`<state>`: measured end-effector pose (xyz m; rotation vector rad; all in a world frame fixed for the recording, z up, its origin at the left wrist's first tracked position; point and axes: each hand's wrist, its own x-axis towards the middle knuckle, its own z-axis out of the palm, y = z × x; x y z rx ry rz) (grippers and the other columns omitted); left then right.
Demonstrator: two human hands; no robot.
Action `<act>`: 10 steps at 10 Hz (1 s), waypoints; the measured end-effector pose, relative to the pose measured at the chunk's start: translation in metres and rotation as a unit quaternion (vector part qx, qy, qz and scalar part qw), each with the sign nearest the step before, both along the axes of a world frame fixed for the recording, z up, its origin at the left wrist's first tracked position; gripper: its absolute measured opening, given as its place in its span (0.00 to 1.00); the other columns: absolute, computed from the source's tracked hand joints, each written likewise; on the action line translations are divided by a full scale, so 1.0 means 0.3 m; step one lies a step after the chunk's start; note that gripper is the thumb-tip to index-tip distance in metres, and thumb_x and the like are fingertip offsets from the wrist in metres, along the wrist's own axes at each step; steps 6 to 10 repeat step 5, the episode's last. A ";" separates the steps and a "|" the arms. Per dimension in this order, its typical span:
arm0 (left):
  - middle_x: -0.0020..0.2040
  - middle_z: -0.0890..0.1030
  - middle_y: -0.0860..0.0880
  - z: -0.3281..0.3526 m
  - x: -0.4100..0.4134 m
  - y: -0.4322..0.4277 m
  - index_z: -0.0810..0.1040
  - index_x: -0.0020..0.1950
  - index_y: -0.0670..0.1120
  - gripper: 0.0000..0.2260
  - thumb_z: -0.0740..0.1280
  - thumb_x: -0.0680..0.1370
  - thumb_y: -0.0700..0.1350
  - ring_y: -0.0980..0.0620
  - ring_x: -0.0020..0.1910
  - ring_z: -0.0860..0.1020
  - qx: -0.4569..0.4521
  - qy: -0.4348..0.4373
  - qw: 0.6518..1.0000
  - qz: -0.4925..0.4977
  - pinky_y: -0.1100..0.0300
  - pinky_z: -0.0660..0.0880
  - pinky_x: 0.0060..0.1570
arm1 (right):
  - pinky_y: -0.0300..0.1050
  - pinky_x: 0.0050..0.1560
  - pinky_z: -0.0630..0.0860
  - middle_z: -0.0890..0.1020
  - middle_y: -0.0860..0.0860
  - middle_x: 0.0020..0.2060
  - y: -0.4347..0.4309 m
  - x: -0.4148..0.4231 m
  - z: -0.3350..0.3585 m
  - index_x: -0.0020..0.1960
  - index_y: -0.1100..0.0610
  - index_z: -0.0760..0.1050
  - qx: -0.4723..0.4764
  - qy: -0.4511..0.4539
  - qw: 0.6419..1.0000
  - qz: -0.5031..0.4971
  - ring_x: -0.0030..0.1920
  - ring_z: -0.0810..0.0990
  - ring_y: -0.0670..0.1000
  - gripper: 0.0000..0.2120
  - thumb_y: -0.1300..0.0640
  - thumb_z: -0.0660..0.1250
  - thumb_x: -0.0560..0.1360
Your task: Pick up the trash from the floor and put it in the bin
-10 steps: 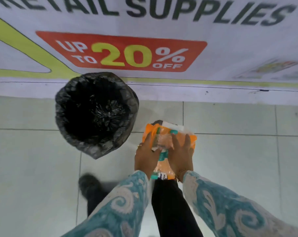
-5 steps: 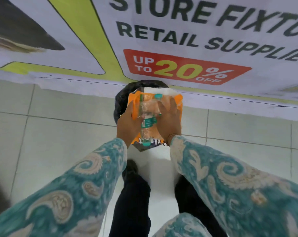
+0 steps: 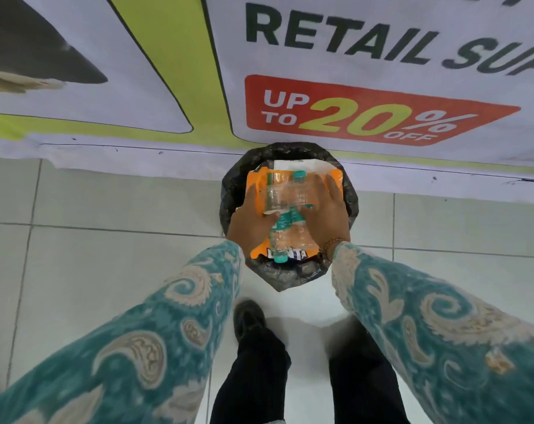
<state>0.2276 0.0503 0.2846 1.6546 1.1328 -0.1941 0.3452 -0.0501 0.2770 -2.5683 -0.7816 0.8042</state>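
A bin lined with a black bag (image 3: 233, 185) stands on the tiled floor against the banner. Directly above its mouth I hold a bundle of trash: an orange wrapper (image 3: 336, 176) with two clear plastic bottles with teal caps (image 3: 287, 197) lying on it. My left hand (image 3: 250, 220) grips the bundle's left side and my right hand (image 3: 331, 214) grips its right side, fingers spread over the bottles. The bundle hides most of the bin's opening.
A large banner (image 3: 382, 87) with "RETAIL" and "UP TO 20% OFF" runs along the wall behind the bin. Pale floor tiles (image 3: 106, 255) spread left and right. My dark trouser legs and a shoe (image 3: 248, 319) are just in front of the bin.
Both hands have carried the wrapper and bottles from right of the bin to directly over its mouth. I have stepped closer, so the bin is now centred ahead.
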 end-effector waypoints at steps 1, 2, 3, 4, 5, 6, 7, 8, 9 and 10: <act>0.56 0.77 0.47 -0.024 0.015 -0.013 0.60 0.73 0.48 0.26 0.65 0.77 0.47 0.45 0.54 0.77 0.095 0.016 0.995 -0.030 0.50 0.74 0.52 | 0.59 0.72 0.60 0.58 0.59 0.75 -0.028 0.007 -0.036 0.73 0.56 0.59 -0.066 -0.005 0.998 0.014 0.74 0.55 0.63 0.27 0.54 0.62 0.77; 0.60 0.77 0.42 -0.014 0.006 -0.015 0.64 0.71 0.47 0.22 0.63 0.77 0.45 0.40 0.59 0.75 0.210 0.038 0.974 -0.082 0.46 0.73 0.56 | 0.56 0.72 0.60 0.65 0.61 0.71 -0.031 -0.013 -0.026 0.70 0.59 0.63 -0.061 -0.012 0.998 0.034 0.71 0.61 0.63 0.23 0.55 0.60 0.77; 0.55 0.81 0.40 0.041 -0.011 -0.038 0.71 0.67 0.45 0.18 0.58 0.78 0.43 0.38 0.54 0.77 0.322 0.041 0.932 -0.160 0.46 0.75 0.52 | 0.54 0.67 0.66 0.76 0.64 0.61 -0.024 -0.052 0.016 0.64 0.63 0.71 -0.022 -0.003 0.999 0.038 0.64 0.70 0.64 0.17 0.57 0.59 0.77; 0.47 0.83 0.38 0.072 -0.013 -0.047 0.76 0.62 0.42 0.18 0.54 0.76 0.43 0.36 0.47 0.79 0.366 0.020 0.911 -0.190 0.47 0.76 0.45 | 0.55 0.59 0.72 0.80 0.63 0.54 -0.016 -0.059 0.044 0.58 0.62 0.74 -0.013 -0.011 0.999 0.040 0.58 0.74 0.65 0.14 0.57 0.58 0.77; 0.45 0.83 0.39 0.114 -0.034 -0.082 0.75 0.62 0.43 0.17 0.61 0.73 0.39 0.37 0.47 0.79 0.384 0.058 0.890 -0.238 0.48 0.75 0.45 | 0.57 0.59 0.72 0.78 0.63 0.57 -0.036 -0.070 0.097 0.62 0.61 0.73 -0.001 -0.008 0.999 0.036 0.60 0.73 0.65 0.16 0.57 0.57 0.77; 0.45 0.83 0.39 0.114 -0.034 -0.082 0.75 0.62 0.43 0.17 0.61 0.73 0.39 0.37 0.47 0.79 0.384 0.058 0.890 -0.238 0.48 0.75 0.45 | 0.57 0.59 0.72 0.78 0.63 0.57 -0.036 -0.070 0.097 0.62 0.61 0.73 -0.001 -0.008 0.999 0.036 0.60 0.73 0.65 0.16 0.57 0.57 0.77; 0.45 0.83 0.39 0.114 -0.034 -0.082 0.75 0.62 0.43 0.17 0.61 0.73 0.39 0.37 0.47 0.79 0.384 0.058 0.890 -0.238 0.48 0.75 0.45 | 0.57 0.59 0.72 0.78 0.63 0.57 -0.036 -0.070 0.097 0.62 0.61 0.73 -0.001 -0.008 0.999 0.036 0.60 0.73 0.65 0.16 0.57 0.57 0.77; 0.45 0.83 0.39 0.114 -0.034 -0.082 0.75 0.62 0.43 0.17 0.61 0.73 0.39 0.37 0.47 0.79 0.384 0.058 0.890 -0.238 0.48 0.75 0.45 | 0.57 0.59 0.72 0.78 0.63 0.57 -0.036 -0.070 0.097 0.62 0.61 0.73 -0.001 -0.008 0.999 0.036 0.60 0.73 0.65 0.16 0.57 0.57 0.77; 0.45 0.83 0.39 0.114 -0.034 -0.082 0.75 0.62 0.43 0.17 0.61 0.73 0.39 0.37 0.47 0.79 0.384 0.058 0.890 -0.238 0.48 0.75 0.45 | 0.57 0.59 0.72 0.78 0.63 0.57 -0.036 -0.070 0.097 0.62 0.61 0.73 -0.001 -0.008 0.999 0.036 0.60 0.73 0.65 0.16 0.57 0.57 0.77; 0.45 0.83 0.39 0.114 -0.034 -0.082 0.75 0.62 0.43 0.17 0.61 0.73 0.39 0.37 0.47 0.79 0.384 0.058 0.890 -0.238 0.48 0.75 0.45 | 0.57 0.59 0.72 0.78 0.63 0.57 -0.036 -0.070 0.097 0.62 0.61 0.73 -0.001 -0.008 0.999 0.036 0.60 0.73 0.65 0.16 0.57 0.57 0.77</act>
